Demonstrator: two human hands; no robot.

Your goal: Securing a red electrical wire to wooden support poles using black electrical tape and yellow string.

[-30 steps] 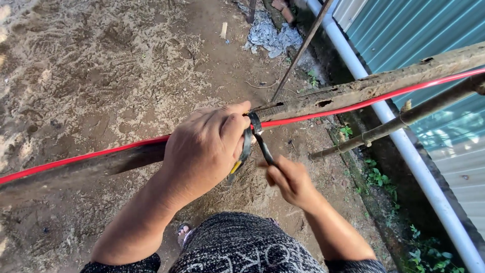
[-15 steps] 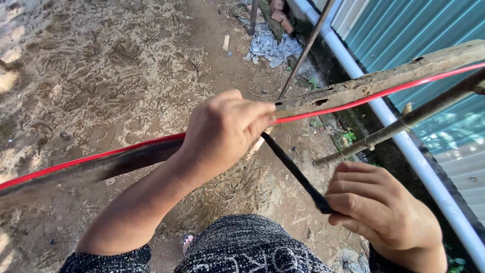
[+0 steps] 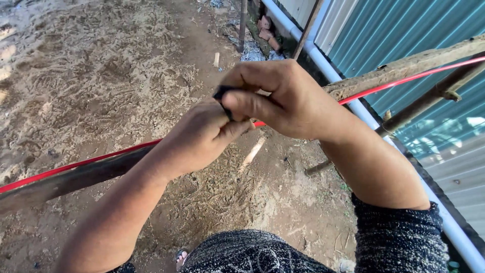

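A rough wooden pole (image 3: 76,179) runs across the view from lower left to upper right, with a red cable (image 3: 86,162) lying along its top. My left hand (image 3: 202,136) is closed over the pole and cable at the middle. My right hand (image 3: 283,98) sits just above and against it, its thumb and fingers pinching a thin black strap (image 3: 222,96) whose end shows between the two hands. Where the strap goes around the pole is hidden by my hands.
Sandy ground (image 3: 101,76) with footprints lies far below. A white pipe (image 3: 353,108) runs along a teal corrugated metal wall (image 3: 404,35) at the right. A thinner branch (image 3: 419,106) crosses under the pole. Bricks and rubble (image 3: 265,30) lie at the wall's foot.
My right hand, which had drawn the black strap out down to the right, has come back up over the pole and now meets my left hand. The camera has moved closer.
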